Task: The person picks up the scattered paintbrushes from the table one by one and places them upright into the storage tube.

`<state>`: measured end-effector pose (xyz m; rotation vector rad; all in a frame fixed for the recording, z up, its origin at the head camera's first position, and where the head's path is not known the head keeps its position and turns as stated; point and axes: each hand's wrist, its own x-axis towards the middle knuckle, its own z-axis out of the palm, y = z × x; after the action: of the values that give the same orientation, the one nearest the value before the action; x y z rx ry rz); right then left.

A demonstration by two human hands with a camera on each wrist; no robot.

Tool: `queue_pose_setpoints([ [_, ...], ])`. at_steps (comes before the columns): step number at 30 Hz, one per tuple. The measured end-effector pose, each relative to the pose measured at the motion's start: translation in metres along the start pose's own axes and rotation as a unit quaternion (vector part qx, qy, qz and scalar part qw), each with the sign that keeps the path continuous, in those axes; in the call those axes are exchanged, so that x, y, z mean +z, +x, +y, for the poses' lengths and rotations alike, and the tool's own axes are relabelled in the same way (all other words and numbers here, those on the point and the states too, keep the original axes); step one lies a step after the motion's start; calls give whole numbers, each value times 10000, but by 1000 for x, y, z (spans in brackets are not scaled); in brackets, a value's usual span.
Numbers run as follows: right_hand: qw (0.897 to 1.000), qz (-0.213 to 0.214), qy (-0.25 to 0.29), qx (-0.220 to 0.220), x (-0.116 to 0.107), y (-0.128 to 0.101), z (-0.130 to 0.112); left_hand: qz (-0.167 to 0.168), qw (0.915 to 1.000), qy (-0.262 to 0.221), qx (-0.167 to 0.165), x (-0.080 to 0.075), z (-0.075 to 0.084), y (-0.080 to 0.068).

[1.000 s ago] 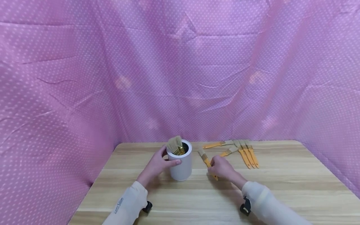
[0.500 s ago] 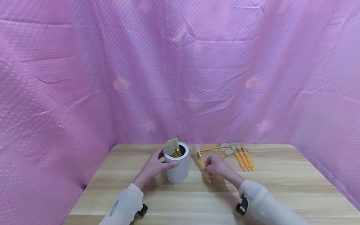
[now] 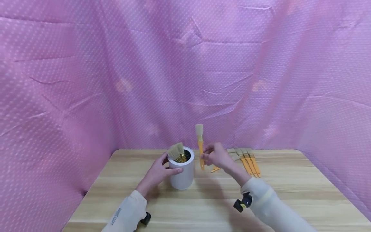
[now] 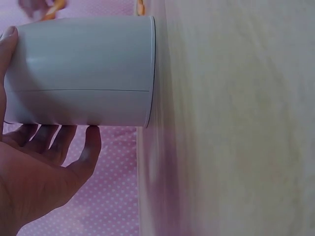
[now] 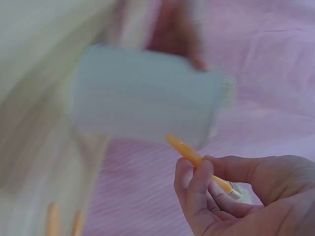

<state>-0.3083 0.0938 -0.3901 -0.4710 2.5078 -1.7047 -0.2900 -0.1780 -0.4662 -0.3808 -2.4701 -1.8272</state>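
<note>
left hand: the left hand (image 3: 157, 172) is wrapped round the side of the white cylindrical holder, thumb on the near face, fingers (image 4: 59, 140) curled behind it.
holder: the white cylindrical holder (image 3: 182, 172) stands upright on the pale wooden table (image 3: 290, 193), left of centre, with a bristle brush (image 3: 176, 150) and gold ferrules sticking out of its top.
held brush: an orange-handled paint brush with pale bristles (image 3: 199, 145) is upright, bristles up, off the table, just right of the holder's rim.
right hand: the right hand (image 3: 215, 156) pinches that brush by its handle between thumb and curled fingers (image 5: 194, 189); the wrist view is blurred, so the exact grip point is hard to tell.
loose brushes: more orange-handled brushes (image 3: 249, 162) lie on the table to the right, partly behind the right hand.
backdrop: pink dotted cloth (image 3: 87, 80) hangs round the table.
</note>
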Motion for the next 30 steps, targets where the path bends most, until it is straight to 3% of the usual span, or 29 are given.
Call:
queue_pose_setpoints([
  [9,9978,-108,415,-499,9,5,-47,-88,9999,-41,45,-4,0,2],
  [15,9914,95,-319,-1264,25,8,-58,-130,9998,-127,-9,-1,-4,1],
  [21,9763,686,-1335,-1559,33,19,-51,-8,9999,-10,-149,4,0,1],
  [26,9720,847,-1512,-1587,36,28,-37,48,9996,95,-257,4,2,1],
  [30,9745,828,-1462,-1490,38,32,-27,40,9993,140,-348,3,1,1],
])
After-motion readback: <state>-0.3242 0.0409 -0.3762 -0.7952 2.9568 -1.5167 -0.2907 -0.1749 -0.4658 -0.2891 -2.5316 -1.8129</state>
